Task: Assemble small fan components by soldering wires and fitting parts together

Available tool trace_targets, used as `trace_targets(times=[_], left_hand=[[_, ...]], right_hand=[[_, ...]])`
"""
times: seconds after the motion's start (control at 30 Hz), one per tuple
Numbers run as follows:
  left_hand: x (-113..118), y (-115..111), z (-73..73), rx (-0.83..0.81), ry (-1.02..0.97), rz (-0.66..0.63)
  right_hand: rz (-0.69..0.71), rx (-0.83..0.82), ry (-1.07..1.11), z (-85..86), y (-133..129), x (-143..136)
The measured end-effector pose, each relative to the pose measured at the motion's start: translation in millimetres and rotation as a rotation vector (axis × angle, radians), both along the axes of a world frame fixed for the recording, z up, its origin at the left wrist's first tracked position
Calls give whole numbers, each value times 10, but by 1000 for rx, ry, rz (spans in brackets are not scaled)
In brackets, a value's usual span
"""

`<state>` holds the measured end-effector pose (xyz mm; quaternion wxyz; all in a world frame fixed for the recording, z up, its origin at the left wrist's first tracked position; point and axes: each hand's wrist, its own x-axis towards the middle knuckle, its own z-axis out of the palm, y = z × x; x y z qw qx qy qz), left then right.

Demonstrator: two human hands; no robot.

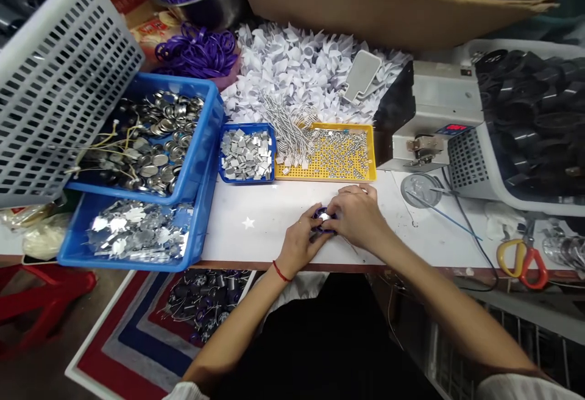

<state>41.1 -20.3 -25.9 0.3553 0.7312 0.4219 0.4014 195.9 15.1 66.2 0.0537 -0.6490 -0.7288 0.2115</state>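
On the white worktop, close to its front edge, both hands meet at a small round purple-rimmed part (pixel 323 216) with a bright silvery centre. My left hand (pixel 299 238) grips its left side between thumb and fingers. From the right, my right hand (pixel 359 216) is closed with its thumb and fingertips on the same part, covering much of it. Whether the right fingertips also pinch something small cannot be made out. A thin wire seems to trail below the right hand. Beyond the hands lies a yellow tray (pixel 371 165) of small metal pieces and bundled white wires (pixel 290 135).
Left are a small blue tray (pixel 221 171) of metal plates, larger blue bins (pixel 208 119) and a leaning white basket (pixel 114 40). White plastic pieces (pixel 292 64) are heaped behind. Right stand a machine with a red display (pixel 454 128), a round dish (pixel 420 189) and scissors (pixel 532 269).
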Motion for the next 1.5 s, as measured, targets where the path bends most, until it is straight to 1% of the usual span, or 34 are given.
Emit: trace_targets(times=[0.13,0.23,0.3,0.33,0.37,0.4,0.43,0.47,0.5,0.53,0.57,0.6,0.63,0.67,0.73,0.77,0.83,0.9,0.93,0.97,1.0,1.03,1.07,1.1,1.13,1.17,1.2,1.27,1.33,1.4,1.43,1.47,1.5], left_hand=[[25,-56,5,-83,5,-17],[109,-182,35,-137,6,-25],[94,-211,130,-161,16,-18],[25,-182,224,-164,31,-34],[-100,-117,353,-159,58,-47],[-287,-14,517,-140,107,-90],[-528,124,704,-103,161,-73],[-810,292,899,-46,236,83],[-1111,480,1084,29,367,275],[-1405,676,1245,46,540,476],[-1668,866,1367,20,714,610],[-1881,1039,1447,-59,881,604],[-2037,1184,1485,-150,1036,541],[-2136,1298,1490,-219,1144,486],[-2209,1432,1442,-247,1207,450],[-2212,1462,1414,-236,1204,460],[-2198,1468,1393,-205,1181,503],[-2153,1407,1441,-181,1159,552],[-2094,1347,1483,-165,1157,584],[-1993,1264,1526,-126,1138,635],[-1843,1159,1563,-70,1080,684],[-1645,1033,1585,-14,1013,724],[-1410,892,1590,97,782,775],[-1155,741,1576,121,530,700],[-903,591,1547,58,296,547],[-673,453,1507,-86,103,397],[-479,339,1458,-255,-50,306],[-212,207,1354,-520,-258,185],[-71,193,1258,-681,-338,127],[16,230,1176,-750,-308,66],[58,247,1135,-736,-258,42],[107,259,1090,-678,-184,27],[164,266,1038,-576,-94,17]], right_hand=[[196,-90,-200,113,186,-71],[329,-40,-300,114,224,-173],[375,7,-323,74,241,-207],[391,16,-325,50,257,-210],[408,10,-322,28,278,-206],[419,-8,-318,12,302,-197],[422,-34,-313,4,324,-187],[416,-62,-310,5,341,-179],[406,-84,-310,14,349,-176],[398,-96,-314,29,346,-181],[394,-91,-322,50,331,-193],[399,-66,-331,74,307,-209],[408,-28,-340,102,275,-228],[411,16,-348,133,239,-242],[388,105,-334,206,160,-243],[364,149,-299,248,116,-224],[309,254,-161,334,16,-152],[276,384,37,405,-101,-78],[267,444,133,427,-162,-61],[256,499,214,437,-219,-65],[235,542,276,435,-271,-93],[205,573,323,420,-314,-143],[170,594,355,396,-343,-208],[129,604,383,364,-357,-275],[111,612,415,326,-358,-333],[107,618,440,287,-348,-370],[105,639,454,249,-336,-380],[103,665,470,187,-333,-317],[97,646,487,145,-375,-168],[84,573,514,101,-435,38],[58,542,512,68,-458,155],[11,527,489,26,-468,278],[-53,523,448,-26,-467,399]])
